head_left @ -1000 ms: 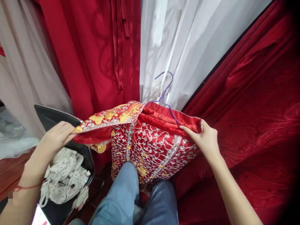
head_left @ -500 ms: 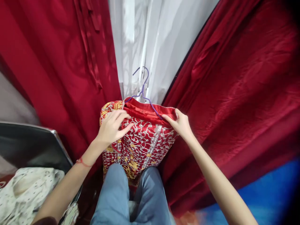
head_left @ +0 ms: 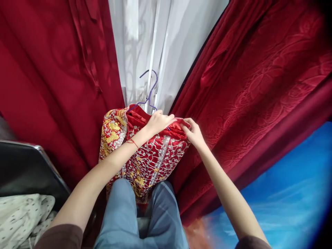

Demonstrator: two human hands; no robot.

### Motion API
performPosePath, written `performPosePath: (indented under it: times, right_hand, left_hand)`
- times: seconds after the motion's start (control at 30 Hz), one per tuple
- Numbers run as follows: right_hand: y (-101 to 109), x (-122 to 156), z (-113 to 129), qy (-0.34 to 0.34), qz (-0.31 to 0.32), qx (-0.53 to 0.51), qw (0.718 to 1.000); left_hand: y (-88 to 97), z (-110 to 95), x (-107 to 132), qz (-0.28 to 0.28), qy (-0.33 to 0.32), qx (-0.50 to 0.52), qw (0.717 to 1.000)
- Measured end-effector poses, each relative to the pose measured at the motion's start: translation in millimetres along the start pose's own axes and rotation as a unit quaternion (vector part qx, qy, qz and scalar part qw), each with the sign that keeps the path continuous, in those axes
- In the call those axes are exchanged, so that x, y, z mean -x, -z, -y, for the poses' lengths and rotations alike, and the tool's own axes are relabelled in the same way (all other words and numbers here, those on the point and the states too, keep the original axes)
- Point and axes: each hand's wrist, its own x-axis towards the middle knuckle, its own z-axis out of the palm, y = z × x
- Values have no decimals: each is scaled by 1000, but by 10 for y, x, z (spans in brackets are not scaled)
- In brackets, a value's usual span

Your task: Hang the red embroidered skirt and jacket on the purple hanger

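A red garment embroidered in silver and gold hangs from a purple wire hanger in front of my knees. My left hand reaches across the garment's top edge, its fingers closed on the red fabric near the hanger. My right hand pinches the same top edge just to the right, close beside the left hand. A gold-patterned flap of the garment hangs loose at the left.
Red curtains hang at the left and dark red patterned fabric at the right, with white sheer cloth between them. A dark chair with spotted white cloth stands at the lower left. A blue surface lies at lower right.
My left hand let go of the spread flap, moved right across the garment and now grips its top edge beside my right hand. The view has shifted to the right.
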Motion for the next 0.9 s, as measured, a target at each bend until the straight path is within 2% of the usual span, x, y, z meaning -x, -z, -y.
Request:
performPosePath:
  times: [0.07,0.13,0.2,0.27,0.37,0.43,0.5,0.57,0.63,0.73,0.8,0.9]
  right_hand:
    - [-51,74,-147,-37,-1,-14,999]
    - [-83,182,-305,-71,25,-16,997]
    - [-88,309,-422,-82,54,-4,995]
    - [-58,419,-458,-71,32,26,997]
    - [69,473,-337,-33,-100,82,991]
    - [175,445,-166,14,-203,121,972]
    - [227,423,23,79,-267,167,946]
    - [172,459,165,136,-271,222,927]
    - [7,568,207,160,-225,256,926]
    - [-316,807,61,115,-176,232,950]
    - [-479,964,-127,50,-182,186,964]
    - [-581,1156,-409,-45,-211,118,969]
  left_hand:
    - [29,7,55,-8,6,0,1000]
    - [45,26,77,-4,8,-2,1000]
    - [41,44,77,-2,2,-4,1000]
    - [12,52,65,-7,-7,-9,1000]
    - [-75,36,21,-25,-4,-26,999]
    - [-147,15,-20,-37,7,-34,999]
    - [-212,-2,-59,-47,21,-33,998]
    - [-263,-8,-85,-55,38,-26,997]
    - [-296,3,-93,-56,54,-26,997]
    - [-311,39,-80,-40,59,-30,997]
    - [-291,67,-59,-28,46,-24,998]
    - [-222,93,-16,-13,6,-7,1000]
